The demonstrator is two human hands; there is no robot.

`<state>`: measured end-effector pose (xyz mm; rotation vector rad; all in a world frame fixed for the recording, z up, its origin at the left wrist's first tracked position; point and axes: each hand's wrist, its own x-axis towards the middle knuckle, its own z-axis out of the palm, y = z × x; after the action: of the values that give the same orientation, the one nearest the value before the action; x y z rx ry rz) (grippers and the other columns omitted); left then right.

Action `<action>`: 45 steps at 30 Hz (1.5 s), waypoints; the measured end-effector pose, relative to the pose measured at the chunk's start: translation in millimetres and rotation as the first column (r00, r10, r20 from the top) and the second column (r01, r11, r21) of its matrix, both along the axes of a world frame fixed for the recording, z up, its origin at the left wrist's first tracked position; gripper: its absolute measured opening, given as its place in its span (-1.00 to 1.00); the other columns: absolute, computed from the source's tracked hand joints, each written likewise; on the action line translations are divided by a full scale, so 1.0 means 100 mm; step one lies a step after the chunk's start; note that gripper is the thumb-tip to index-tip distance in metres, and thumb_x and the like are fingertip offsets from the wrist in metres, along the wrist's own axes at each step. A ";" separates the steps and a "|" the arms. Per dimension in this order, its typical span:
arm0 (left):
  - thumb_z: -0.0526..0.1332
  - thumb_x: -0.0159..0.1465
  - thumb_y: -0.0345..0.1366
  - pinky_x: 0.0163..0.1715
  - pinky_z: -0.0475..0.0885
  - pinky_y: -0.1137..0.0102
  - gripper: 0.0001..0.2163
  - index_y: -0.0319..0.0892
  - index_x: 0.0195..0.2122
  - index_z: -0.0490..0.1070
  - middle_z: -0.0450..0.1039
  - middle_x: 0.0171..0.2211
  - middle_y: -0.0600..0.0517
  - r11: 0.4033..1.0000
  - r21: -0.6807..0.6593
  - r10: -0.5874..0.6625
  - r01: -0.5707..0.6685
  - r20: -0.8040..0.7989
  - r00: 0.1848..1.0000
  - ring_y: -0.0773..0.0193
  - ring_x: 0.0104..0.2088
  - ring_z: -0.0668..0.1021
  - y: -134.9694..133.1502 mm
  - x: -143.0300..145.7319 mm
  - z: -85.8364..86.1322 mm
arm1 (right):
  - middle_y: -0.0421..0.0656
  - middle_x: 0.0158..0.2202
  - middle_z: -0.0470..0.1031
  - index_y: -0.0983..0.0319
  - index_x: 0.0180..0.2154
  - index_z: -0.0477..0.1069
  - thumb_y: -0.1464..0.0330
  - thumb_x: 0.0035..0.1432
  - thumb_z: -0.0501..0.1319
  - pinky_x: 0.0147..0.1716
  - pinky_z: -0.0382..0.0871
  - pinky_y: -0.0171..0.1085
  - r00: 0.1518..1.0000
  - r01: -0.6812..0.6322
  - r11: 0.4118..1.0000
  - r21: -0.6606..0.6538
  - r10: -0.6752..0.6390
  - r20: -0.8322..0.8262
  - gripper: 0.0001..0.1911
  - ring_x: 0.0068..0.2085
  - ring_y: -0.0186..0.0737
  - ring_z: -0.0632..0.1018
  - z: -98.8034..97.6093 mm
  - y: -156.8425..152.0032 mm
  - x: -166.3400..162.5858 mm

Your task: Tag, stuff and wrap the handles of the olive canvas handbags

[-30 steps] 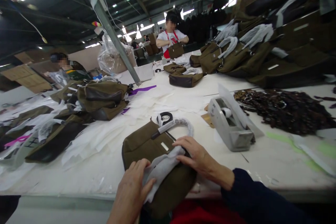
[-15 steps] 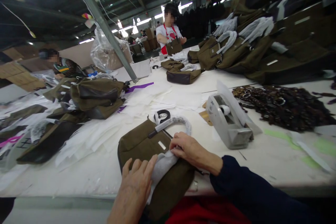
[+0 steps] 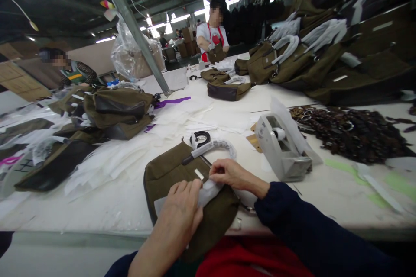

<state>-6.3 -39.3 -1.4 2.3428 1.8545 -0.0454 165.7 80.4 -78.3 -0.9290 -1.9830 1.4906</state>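
An olive-green handbag (image 3: 169,162) with dark trim lies at the table's front edge. Its far handle (image 3: 211,149) stands in an arch, covered in clear wrap. Across the near side runs a strip of thin white wrapping paper (image 3: 208,194); whatever lies under it is hidden. My left hand (image 3: 183,203) is closed round the strip's left part, with a flap of paper showing past the knuckles. At the strip's other end, my right hand (image 3: 232,175) pinches the paper between thumb and fingers, beside the bag's small metal plate (image 3: 199,174).
A grey tape dispenser (image 3: 281,149) stands right of the bag, before a heap of dark straps (image 3: 354,132). White paper sheets (image 3: 107,164) spread leftward. More bags (image 3: 120,110) are piled left and back right. Two people work across the table, near a slanted metal post (image 3: 139,34).
My left hand has moved right and up along the strip, its fingers curling round the paper. My right hand stays at the strip's right end. The camera view has shifted slightly.
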 end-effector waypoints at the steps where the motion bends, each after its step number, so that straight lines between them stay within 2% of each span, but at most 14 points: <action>1: 0.15 0.24 -0.43 -0.04 0.34 0.16 -0.77 -0.14 -0.06 0.32 0.41 -0.18 -0.02 1.000 0.018 0.019 -0.019 -0.004 1.000 0.09 -0.12 0.41 0.03 0.04 -0.02 | -0.25 -0.51 0.42 0.30 -0.42 0.48 0.39 0.03 0.26 -0.48 0.19 -0.39 1.000 0.000 1.000 -0.008 0.000 -0.001 -0.91 -0.47 -0.37 0.37 0.00 0.00 0.00; 3: 0.19 0.28 -0.33 -0.07 0.34 0.15 -0.82 -0.13 -0.09 0.35 0.40 -0.16 -0.03 0.999 0.045 0.017 -0.016 -0.031 0.999 0.05 -0.11 0.40 0.08 0.09 -0.09 | -0.25 -0.52 0.42 0.30 -0.43 0.48 0.40 0.01 0.27 -0.48 0.19 -0.39 1.000 0.003 1.000 -0.014 -0.003 0.004 -0.92 -0.47 -0.37 0.37 0.01 0.00 0.00; 6: 0.18 0.31 -0.35 -0.10 0.36 0.19 -0.88 -0.11 -0.13 0.38 0.38 -0.16 -0.01 0.999 0.034 -0.015 0.016 -0.047 0.999 0.08 -0.12 0.40 0.11 0.11 -0.22 | -0.25 -0.52 0.42 0.30 -0.43 0.49 0.40 -0.01 0.28 -0.47 0.19 -0.39 1.000 0.009 1.000 -0.018 -0.009 0.015 -0.92 -0.46 -0.36 0.38 -0.01 0.01 -0.01; 9: 0.18 0.32 -0.37 -0.10 0.37 0.22 -0.90 -0.11 -0.15 0.40 0.36 -0.16 0.00 0.999 0.039 -0.006 0.006 -0.023 1.000 0.10 -0.11 0.39 0.09 0.09 -0.28 | -0.22 -0.47 0.47 0.30 -0.37 0.50 0.39 0.02 0.26 -0.45 0.22 -0.39 1.000 0.018 0.999 -0.028 -0.017 0.013 -0.89 -0.43 -0.34 0.41 -0.05 0.04 0.00; 13: 0.16 0.32 -0.39 -0.05 0.38 0.24 -0.92 -0.12 -0.19 0.40 0.34 -0.05 -0.02 0.999 0.045 -0.012 0.011 0.023 1.000 0.12 -0.06 0.38 0.07 0.10 -0.27 | -0.20 -0.46 0.49 0.31 -0.36 0.51 0.39 0.02 0.26 -0.44 0.23 -0.40 1.000 0.012 0.999 -0.037 -0.012 0.014 -0.88 -0.42 -0.34 0.42 -0.08 0.08 0.01; 17: 0.14 0.34 -0.40 -0.09 0.38 0.24 -0.92 -0.12 -0.20 0.39 0.38 -0.13 0.00 0.999 0.031 -0.034 0.034 0.011 0.999 0.13 -0.11 0.39 0.07 0.10 -0.30 | -0.21 -0.45 0.46 0.30 -0.34 0.50 0.31 0.10 0.25 -0.44 0.22 -0.39 0.999 0.033 0.999 -0.010 -0.033 0.034 -0.83 -0.41 -0.34 0.40 -0.01 0.09 0.03; 21: 0.12 0.35 -0.40 -0.09 0.37 0.23 -0.91 -0.12 -0.19 0.39 0.38 -0.14 0.00 0.998 0.038 -0.044 0.043 0.009 0.999 0.13 -0.12 0.39 0.06 0.08 -0.34 | -0.22 -0.49 0.46 0.31 -0.32 0.53 0.20 0.11 0.29 -0.48 0.17 -0.38 0.986 -0.064 0.997 0.033 0.058 0.158 -0.73 -0.46 -0.35 0.38 0.09 0.12 0.02; 24: 0.11 0.36 -0.40 -0.09 0.37 0.23 -0.90 -0.13 -0.18 0.39 0.37 -0.13 -0.01 0.999 0.032 -0.044 0.044 0.007 0.999 0.12 -0.11 0.38 0.06 0.08 -0.35 | -0.24 -0.52 0.45 0.30 -0.37 0.54 0.26 0.07 0.32 -0.51 0.13 -0.39 0.968 -0.130 0.991 0.045 0.117 0.220 -0.79 -0.49 -0.37 0.37 0.09 0.15 -0.01; 28: 0.09 0.37 -0.40 -0.09 0.37 0.21 -0.89 -0.14 -0.17 0.39 0.37 -0.15 -0.02 0.998 0.021 -0.054 0.054 0.000 0.999 0.11 -0.12 0.38 0.06 0.08 -0.36 | -0.26 -0.51 0.46 0.29 -0.39 0.53 0.38 0.04 0.31 -0.50 0.16 -0.41 0.970 -0.120 0.992 0.047 0.107 0.219 -0.91 -0.47 -0.38 0.39 0.05 0.17 -0.07; 33: 0.08 0.37 -0.41 -0.10 0.38 0.20 -0.88 -0.14 -0.17 0.39 0.38 -0.16 -0.02 0.997 0.026 -0.070 0.071 -0.020 0.997 0.11 -0.14 0.39 0.07 0.08 -0.37 | -0.28 -0.54 0.42 0.28 -0.42 0.51 0.40 0.02 0.32 -0.51 0.14 -0.40 0.958 -0.121 0.990 0.071 0.098 0.269 -0.94 -0.49 -0.39 0.37 0.06 0.17 -0.08; 37: 0.08 0.36 -0.42 -0.11 0.39 0.23 -0.87 -0.14 -0.18 0.40 0.38 -0.18 -0.01 0.996 0.032 -0.076 0.077 -0.028 0.997 0.13 -0.14 0.40 0.07 0.09 -0.37 | -0.31 -0.55 0.38 0.26 -0.42 0.47 0.41 -0.01 0.35 -0.51 0.11 -0.40 0.935 -0.153 0.984 0.088 0.115 0.335 -0.92 -0.50 -0.40 0.35 0.09 0.19 -0.10; 41: 0.06 0.37 -0.42 -0.12 0.40 0.23 -0.86 -0.14 -0.19 0.40 0.38 -0.18 -0.02 0.997 0.021 -0.080 0.081 -0.035 0.996 0.12 -0.15 0.40 0.07 0.10 -0.35 | -0.33 -0.51 0.35 0.24 -0.33 0.44 0.42 -0.06 0.40 -0.51 0.09 -0.41 0.906 -0.197 0.974 0.114 0.136 0.401 -0.79 -0.48 -0.40 0.34 0.15 0.21 -0.13; 45: 0.04 0.38 -0.42 -0.12 0.40 0.22 -0.84 -0.16 -0.19 0.41 0.39 -0.18 -0.04 0.997 0.004 -0.076 0.076 -0.051 0.996 0.11 -0.14 0.41 0.08 0.13 -0.32 | -0.29 -0.48 0.37 0.23 -0.36 0.43 0.39 -0.04 0.42 -0.49 0.08 -0.39 0.856 -0.266 0.955 0.128 0.173 0.487 -0.79 -0.46 -0.37 0.34 0.20 0.26 -0.18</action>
<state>6.3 -31.6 -33.6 2.4378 1.7893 -0.1087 147.5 106.5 -58.8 -1.0864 -2.6132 1.2312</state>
